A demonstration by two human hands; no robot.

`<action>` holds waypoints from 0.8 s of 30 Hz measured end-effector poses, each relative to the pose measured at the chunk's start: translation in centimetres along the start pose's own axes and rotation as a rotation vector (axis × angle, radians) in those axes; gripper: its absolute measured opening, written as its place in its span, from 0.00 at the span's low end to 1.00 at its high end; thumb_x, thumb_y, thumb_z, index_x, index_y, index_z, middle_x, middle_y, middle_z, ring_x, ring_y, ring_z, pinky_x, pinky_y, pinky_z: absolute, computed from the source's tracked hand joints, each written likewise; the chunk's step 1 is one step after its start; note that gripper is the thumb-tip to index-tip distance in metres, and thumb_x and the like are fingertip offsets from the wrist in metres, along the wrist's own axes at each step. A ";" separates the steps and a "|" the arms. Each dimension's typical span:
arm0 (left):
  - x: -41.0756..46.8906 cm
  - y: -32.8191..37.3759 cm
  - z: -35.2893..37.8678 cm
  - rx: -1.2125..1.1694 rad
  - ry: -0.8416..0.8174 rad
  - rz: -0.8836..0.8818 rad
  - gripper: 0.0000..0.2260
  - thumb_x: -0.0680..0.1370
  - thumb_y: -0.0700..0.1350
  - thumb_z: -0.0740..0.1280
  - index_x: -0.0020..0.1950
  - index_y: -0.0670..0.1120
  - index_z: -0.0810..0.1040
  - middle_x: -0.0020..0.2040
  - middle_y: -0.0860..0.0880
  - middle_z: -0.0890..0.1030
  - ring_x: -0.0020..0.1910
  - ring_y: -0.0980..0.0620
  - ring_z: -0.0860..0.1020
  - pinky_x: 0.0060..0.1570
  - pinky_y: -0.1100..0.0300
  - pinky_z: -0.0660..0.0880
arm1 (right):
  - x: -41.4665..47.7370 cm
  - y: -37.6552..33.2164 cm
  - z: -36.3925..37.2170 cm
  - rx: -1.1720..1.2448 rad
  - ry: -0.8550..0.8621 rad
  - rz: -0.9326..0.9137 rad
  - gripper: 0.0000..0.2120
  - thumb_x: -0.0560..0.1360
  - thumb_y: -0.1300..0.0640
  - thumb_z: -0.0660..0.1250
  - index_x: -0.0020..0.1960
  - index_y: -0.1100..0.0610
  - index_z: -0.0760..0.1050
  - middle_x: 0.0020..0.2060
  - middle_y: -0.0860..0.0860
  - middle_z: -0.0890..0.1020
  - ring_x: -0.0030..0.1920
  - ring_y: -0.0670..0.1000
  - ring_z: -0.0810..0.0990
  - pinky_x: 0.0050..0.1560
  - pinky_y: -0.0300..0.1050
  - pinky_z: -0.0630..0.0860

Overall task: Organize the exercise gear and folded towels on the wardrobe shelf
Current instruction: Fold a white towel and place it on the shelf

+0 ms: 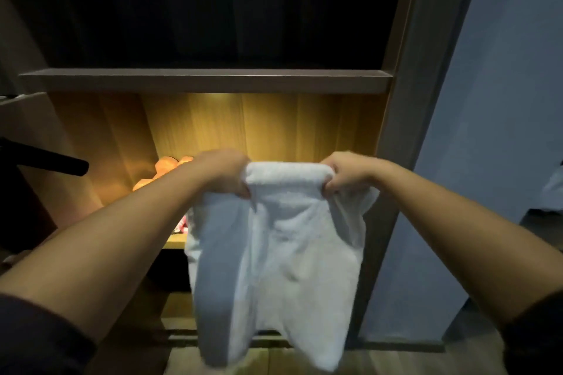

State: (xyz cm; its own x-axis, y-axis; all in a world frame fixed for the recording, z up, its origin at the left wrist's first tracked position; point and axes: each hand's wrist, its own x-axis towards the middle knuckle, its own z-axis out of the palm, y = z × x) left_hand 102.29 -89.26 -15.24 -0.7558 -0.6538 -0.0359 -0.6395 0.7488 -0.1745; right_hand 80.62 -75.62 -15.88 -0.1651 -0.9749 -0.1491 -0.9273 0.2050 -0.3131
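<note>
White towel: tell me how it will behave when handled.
The white towel is probably floppy: it hangs in loose folds below where the left hand and right hand grip its top edge. It likely needs support underneath to keep a fold. Its thick, fuzzy pile suggests it won't slip from the grip.
</note>
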 end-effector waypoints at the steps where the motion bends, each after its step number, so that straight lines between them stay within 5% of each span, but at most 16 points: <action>1: 0.8 -0.4 -0.7 0.030 0.190 -0.034 0.17 0.70 0.60 0.72 0.52 0.51 0.77 0.49 0.47 0.81 0.47 0.44 0.79 0.40 0.57 0.71 | 0.8 -0.2 -1.6 -0.077 0.158 0.013 0.04 0.71 0.57 0.71 0.44 0.50 0.77 0.44 0.50 0.82 0.46 0.53 0.81 0.43 0.49 0.78; 5: 3.4 -1.2 -1.9 0.060 0.696 -0.042 0.13 0.74 0.52 0.71 0.53 0.48 0.73 0.47 0.47 0.80 0.42 0.44 0.79 0.40 0.53 0.77 | 2.5 -0.3 -3.8 -0.313 0.686 0.046 0.09 0.73 0.59 0.66 0.52 0.49 0.74 0.41 0.51 0.80 0.39 0.56 0.75 0.34 0.43 0.64; 10: 4.7 -1.0 3.9 0.080 0.792 0.106 0.12 0.69 0.36 0.72 0.49 0.44 0.75 0.42 0.43 0.78 0.40 0.40 0.77 0.33 0.53 0.62 | 3.8 2.3 2.2 -0.426 0.677 -0.001 0.10 0.76 0.58 0.64 0.56 0.51 0.72 0.50 0.51 0.82 0.50 0.58 0.81 0.41 0.48 0.69; 16: 5.0 2.7 16.6 0.073 0.173 0.022 0.17 0.77 0.41 0.63 0.65 0.49 0.66 0.57 0.47 0.76 0.56 0.44 0.77 0.44 0.53 0.67 | 5.6 5.8 12.5 -0.376 0.167 0.159 0.13 0.78 0.57 0.60 0.61 0.51 0.74 0.55 0.53 0.81 0.54 0.59 0.80 0.47 0.50 0.76; 24: 6.1 1.9 19.0 -0.130 -0.095 0.178 0.13 0.76 0.47 0.65 0.60 0.50 0.72 0.58 0.48 0.78 0.56 0.46 0.76 0.52 0.53 0.74 | 7.1 7.9 14.1 -0.275 -0.161 0.102 0.12 0.75 0.55 0.65 0.59 0.52 0.76 0.54 0.53 0.80 0.52 0.58 0.78 0.44 0.49 0.73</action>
State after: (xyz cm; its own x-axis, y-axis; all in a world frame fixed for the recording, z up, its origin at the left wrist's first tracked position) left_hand 99.14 -93.92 -34.52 -0.8455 -0.5130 -0.1480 -0.5148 0.8568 -0.0289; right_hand 76.91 -79.75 -32.66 -0.2269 -0.9199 -0.3197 -0.9683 0.2482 -0.0269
